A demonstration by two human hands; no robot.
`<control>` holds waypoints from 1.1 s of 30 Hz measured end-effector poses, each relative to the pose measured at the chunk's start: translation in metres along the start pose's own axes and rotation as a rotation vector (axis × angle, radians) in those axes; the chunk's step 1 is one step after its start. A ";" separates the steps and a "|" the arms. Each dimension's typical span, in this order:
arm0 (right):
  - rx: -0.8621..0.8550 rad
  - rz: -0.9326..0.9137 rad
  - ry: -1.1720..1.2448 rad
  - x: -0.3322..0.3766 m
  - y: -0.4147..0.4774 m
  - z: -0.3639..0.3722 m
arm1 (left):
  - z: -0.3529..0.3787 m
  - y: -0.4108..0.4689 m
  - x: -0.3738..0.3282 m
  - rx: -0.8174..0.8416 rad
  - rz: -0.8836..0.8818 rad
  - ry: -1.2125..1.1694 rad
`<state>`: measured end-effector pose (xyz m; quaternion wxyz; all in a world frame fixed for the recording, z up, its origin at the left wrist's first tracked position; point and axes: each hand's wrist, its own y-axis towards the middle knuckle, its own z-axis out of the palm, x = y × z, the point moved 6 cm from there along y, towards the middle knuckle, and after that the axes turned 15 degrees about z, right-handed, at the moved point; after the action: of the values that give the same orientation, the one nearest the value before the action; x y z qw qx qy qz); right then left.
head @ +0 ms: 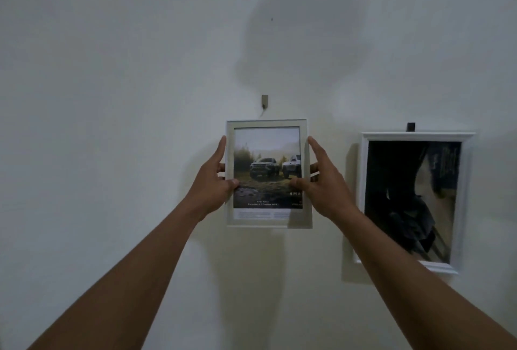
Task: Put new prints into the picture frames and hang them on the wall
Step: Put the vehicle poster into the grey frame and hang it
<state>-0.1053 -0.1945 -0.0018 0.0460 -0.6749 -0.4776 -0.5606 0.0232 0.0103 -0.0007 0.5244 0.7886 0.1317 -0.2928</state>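
Observation:
I hold a small white picture frame (pixel 268 123) upright against the pale wall, with a print of two trucks in a misty landscape inside it. My left hand (pixel 214 179) grips its left edge, thumb on the glass. My right hand (pixel 321 182) grips its right edge the same way. A small grey wall hook (pixel 264 101) sits just above the frame's top edge, apart from it. To the right hangs a larger white frame (pixel 416 136) with a dark print, under a black hook (pixel 411 127).
The wall (pixel 112 98) fills the whole view. A tiny dark mark (pixel 272 18) shows high on the wall above the hook. My shadow falls across the wall's upper middle.

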 end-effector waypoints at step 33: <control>-0.340 -0.099 -0.261 0.008 0.074 0.042 | -0.002 0.096 0.064 -0.010 0.215 0.216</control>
<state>-0.0245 -0.2040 0.0243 -0.1582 -0.7156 -0.4107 -0.5424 0.1240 -0.0343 0.0328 0.5393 0.8225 0.1036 -0.1480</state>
